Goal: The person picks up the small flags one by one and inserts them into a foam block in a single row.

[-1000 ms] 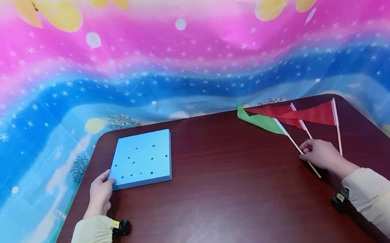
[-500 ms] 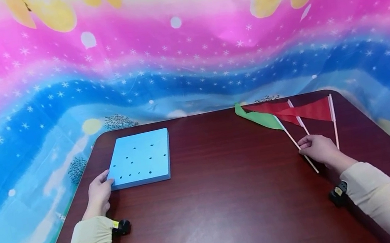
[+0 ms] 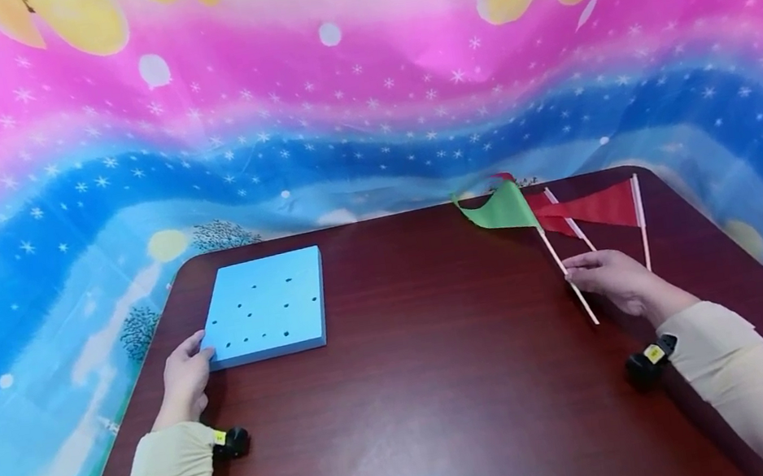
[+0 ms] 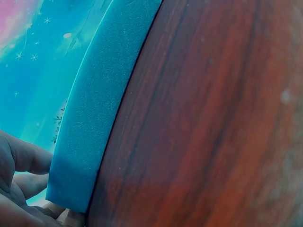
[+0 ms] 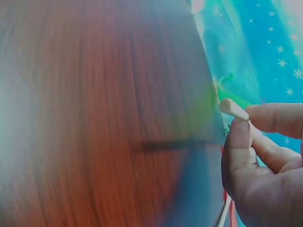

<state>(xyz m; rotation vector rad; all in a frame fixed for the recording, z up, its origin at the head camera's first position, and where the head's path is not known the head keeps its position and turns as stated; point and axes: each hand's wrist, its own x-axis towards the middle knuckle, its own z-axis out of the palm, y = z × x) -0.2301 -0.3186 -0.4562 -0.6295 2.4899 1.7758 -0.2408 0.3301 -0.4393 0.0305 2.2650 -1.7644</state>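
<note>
In the head view, a light blue foam board (image 3: 268, 300) with several small holes lies flat at the table's left. My left hand (image 3: 183, 374) holds its near left corner, thumb at the top edge and fingers along the side; the left wrist view has the fingers (image 4: 31, 158) around that corner. My right hand (image 3: 613, 281) pinches the thin wooden stick of a green pennant flag (image 3: 499, 208), which tilts up off the table. The stick's lower end (image 5: 227, 105) points at the camera in the right wrist view, between thumb and fingers.
Two red pennant flags lie behind and beside my right hand, the outer red flag (image 3: 606, 206) overlapping the inner one. They rest on the dark wood table (image 3: 406, 399). A patterned cloth backdrop (image 3: 362, 109) hangs along the table's far edge.
My right hand has raised the green flag off the table and moved it slightly left; its cloth now stands more upright. My left hand keeps its place at the board's corner.
</note>
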